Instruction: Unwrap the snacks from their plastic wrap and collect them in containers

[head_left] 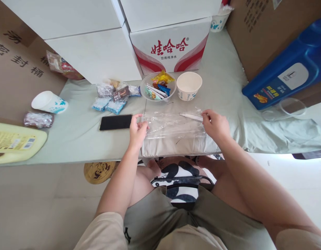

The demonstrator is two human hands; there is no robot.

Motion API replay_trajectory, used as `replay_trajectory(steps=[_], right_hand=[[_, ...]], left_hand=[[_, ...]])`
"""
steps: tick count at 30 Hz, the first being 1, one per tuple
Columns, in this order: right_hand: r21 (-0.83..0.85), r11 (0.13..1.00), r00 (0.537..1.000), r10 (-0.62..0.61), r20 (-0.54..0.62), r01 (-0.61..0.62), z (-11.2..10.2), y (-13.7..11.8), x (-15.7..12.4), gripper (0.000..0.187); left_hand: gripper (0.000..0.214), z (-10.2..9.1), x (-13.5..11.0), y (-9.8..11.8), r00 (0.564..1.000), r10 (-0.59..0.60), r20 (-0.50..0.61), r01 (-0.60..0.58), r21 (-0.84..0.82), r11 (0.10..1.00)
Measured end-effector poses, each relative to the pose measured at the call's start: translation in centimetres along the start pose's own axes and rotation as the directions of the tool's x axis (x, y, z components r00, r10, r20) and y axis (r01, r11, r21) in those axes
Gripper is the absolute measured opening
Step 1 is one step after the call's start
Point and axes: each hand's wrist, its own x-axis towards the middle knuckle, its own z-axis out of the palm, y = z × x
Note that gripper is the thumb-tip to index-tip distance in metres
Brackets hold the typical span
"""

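One sheet of clear plastic film [164,129] lies spread on the near part of the table [84,142], between two hands. The left hand [139,129] is at the film's left end; its grip is drawn together on the film's edge. The right hand [214,124] is at the right end; its grip is clamped on the film, and whether it also pinches the adjacent white strip [191,117] cannot be told. One such strip is visible, pointing left from the right fingertips.

Left of the film: one phone [116,122], screen dark, just beside the left hand. Far of the film: one clear bowl [146,96] containing several packets [162,78], exact count hidden by overlap. Three paper cups are present: one upright cup [189,86] just right of the bowl, one tipped cup [49,102] at left, and one far cup [219,22] at far right. One pile of small packets [116,104], at least five, lies far of the phone.

Outer items: one yellow jug [17,143] at near left; one blue bottle [285,69] and one clear cup [293,107] at right; one red-and-white carton [173,47] at the far side.
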Motion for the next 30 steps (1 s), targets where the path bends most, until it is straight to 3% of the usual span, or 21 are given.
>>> replay_trajectory(steps=[2, 6, 10, 15, 19, 24, 30], right_hand=[[-0.033, 0.999, 1.0, 0.0, 0.013, 0.001, -0.1, 0.0, -0.1, 0.031], [-0.039, 0.998, 0.998, -0.053, 0.025, 0.054, -0.4, -0.2, -0.5, 0.046], [-0.123, 0.989, 0.993, -0.069, 0.093, 0.081, -0.7, -0.5, -0.8, 0.064], [-0.253, 0.965, 0.987, -0.035, 0.156, 0.074, -1.0, -0.9, -1.1, 0.063], [-0.319, 0.944, 0.989, -0.043, 0.14, 0.086, -0.9, -0.9, -1.3, 0.065], [-0.336, 0.939, 0.985, -0.012, 0.174, 0.071, -1.0, -1.0, -1.4, 0.066], [-0.294, 0.952, 0.993, -0.053, 0.104, 0.082, -0.8, -0.9, -1.5, 0.059]], left_hand=[[0.037, 0.1, -0.1, 0.1, 0.999, 0.026, 0.032, -0.026, -0.007, 1.0], [0.015, 0.2, 0.1, -0.3, 0.996, 0.082, 0.048, -0.083, 0.017, 0.996], [0.007, 0.0, 0.4, -0.9, 0.99, 0.133, 0.052, -0.14, 0.171, 0.975], [0.022, -0.3, 0.4, -1.1, 0.962, 0.265, 0.068, -0.268, 0.442, 0.856], [0.028, -0.2, 0.4, -1.0, 0.931, 0.34, 0.129, -0.354, 0.539, 0.764], [0.03, -0.1, 0.4, -1.2, 0.919, 0.363, 0.15, -0.383, 0.546, 0.745], [0.029, -0.2, 0.4, -1.5, 0.899, 0.4, 0.18, -0.438, 0.427, 0.791]])
